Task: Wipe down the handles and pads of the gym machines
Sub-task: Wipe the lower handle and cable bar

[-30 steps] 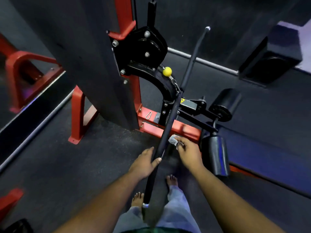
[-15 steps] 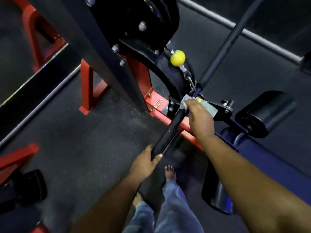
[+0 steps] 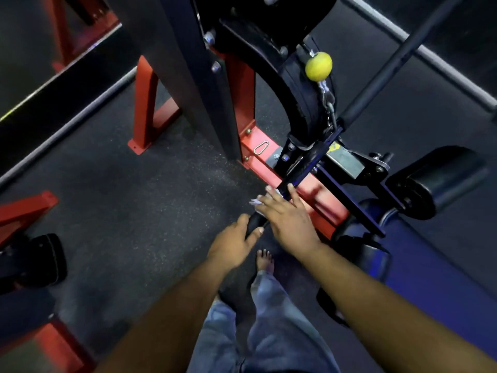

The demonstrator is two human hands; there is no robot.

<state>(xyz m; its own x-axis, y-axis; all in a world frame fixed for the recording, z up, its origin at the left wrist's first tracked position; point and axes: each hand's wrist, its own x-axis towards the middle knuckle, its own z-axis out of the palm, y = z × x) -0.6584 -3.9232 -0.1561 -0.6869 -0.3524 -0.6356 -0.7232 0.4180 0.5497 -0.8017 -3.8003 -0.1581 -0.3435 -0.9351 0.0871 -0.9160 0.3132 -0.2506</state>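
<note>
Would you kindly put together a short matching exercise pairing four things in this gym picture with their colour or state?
Things:
1. ball
2. machine frame
3. left hand
4. wipe

Descriptions:
A. white, under the right hand
B. yellow
C. grips the near end of the bar
D. red

Pairs: 1-B, 2-D, 3-C, 4-A
</note>
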